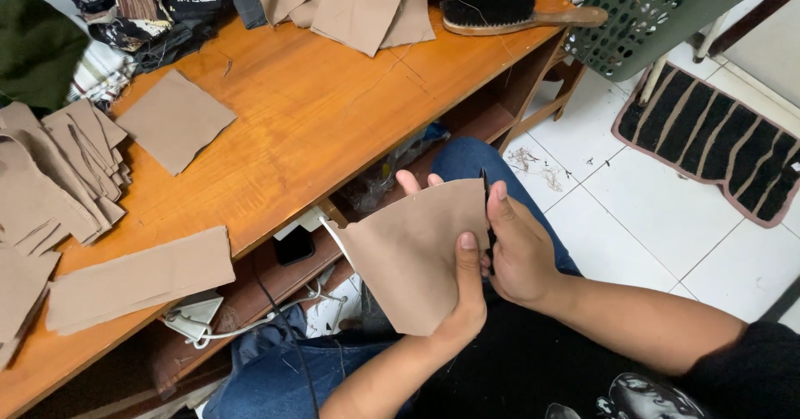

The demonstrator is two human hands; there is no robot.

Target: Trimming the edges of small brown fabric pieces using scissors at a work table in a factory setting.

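Held over my lap: tan fabric piece, my left hand and right hand gripping its right edge; wooden worktop carries more tan cut pieces.

Sewing workshop, cut fabric stacks, workbench

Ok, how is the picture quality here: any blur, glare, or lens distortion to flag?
Head view: even indoor light, hands and tan fabric piece sharp; soft sheen on the wooden table, no harsh glare; wide-angle lens tilts the floor tiles; dark clothes pile slightly soft.
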